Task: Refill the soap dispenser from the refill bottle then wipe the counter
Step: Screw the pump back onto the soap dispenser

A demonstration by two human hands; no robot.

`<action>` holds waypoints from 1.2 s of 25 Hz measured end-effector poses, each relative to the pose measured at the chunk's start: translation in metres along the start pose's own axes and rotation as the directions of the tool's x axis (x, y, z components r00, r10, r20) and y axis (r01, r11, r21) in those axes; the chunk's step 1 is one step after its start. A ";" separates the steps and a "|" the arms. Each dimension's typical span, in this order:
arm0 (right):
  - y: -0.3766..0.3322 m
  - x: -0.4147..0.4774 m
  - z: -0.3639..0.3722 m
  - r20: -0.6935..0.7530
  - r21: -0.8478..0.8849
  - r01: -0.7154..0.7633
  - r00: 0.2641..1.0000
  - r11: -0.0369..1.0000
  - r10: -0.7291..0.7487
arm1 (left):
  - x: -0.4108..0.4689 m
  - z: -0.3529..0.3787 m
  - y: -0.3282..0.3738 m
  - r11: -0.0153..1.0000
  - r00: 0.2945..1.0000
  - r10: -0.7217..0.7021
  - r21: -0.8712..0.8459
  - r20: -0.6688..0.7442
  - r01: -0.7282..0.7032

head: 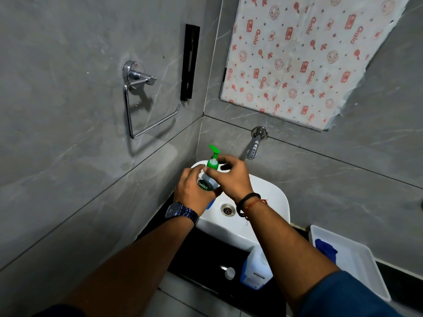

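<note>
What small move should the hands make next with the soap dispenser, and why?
Probably twist the green pump with the right hand while the left hand steadies the soap dispenser: its fingers pinch the collar and the left grips the body. Loosening or tightening, I cannot tell.

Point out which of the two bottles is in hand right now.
The soap dispenser with the green pump; the refill bottle stands untouched on the counter.

Dim, sharp — wide-angle edge bending
</note>
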State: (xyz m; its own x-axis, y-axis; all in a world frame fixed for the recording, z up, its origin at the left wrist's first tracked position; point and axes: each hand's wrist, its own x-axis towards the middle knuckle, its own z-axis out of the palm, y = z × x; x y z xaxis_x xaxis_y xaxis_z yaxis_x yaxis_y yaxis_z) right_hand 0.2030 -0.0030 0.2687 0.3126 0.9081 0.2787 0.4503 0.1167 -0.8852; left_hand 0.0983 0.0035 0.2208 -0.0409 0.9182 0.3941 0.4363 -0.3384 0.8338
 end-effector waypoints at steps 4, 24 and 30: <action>-0.001 0.001 -0.002 -0.057 -0.004 -0.037 0.998 0.999 0.037 | -0.001 -0.001 0.002 1.000 1.000 0.010 0.027 0.013 -0.010; -0.004 -0.003 0.001 -0.043 0.169 0.003 0.999 0.986 0.004 | 0.001 -0.003 0.003 1.000 1.000 0.013 0.009 0.009 -0.013; 0.001 -0.002 0.000 0.011 0.203 -0.007 1.000 0.979 0.005 | 0.002 -0.002 0.001 1.000 1.000 0.005 0.005 0.015 -0.005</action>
State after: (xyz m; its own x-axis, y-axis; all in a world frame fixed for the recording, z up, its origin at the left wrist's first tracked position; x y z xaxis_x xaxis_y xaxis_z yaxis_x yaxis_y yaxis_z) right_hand 0.2023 -0.0049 0.2673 0.3056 0.9131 0.2700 0.2685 0.1894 -0.9445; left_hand 0.0970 0.0044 0.2233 -0.0256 0.9196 0.3921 0.4406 -0.3417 0.8301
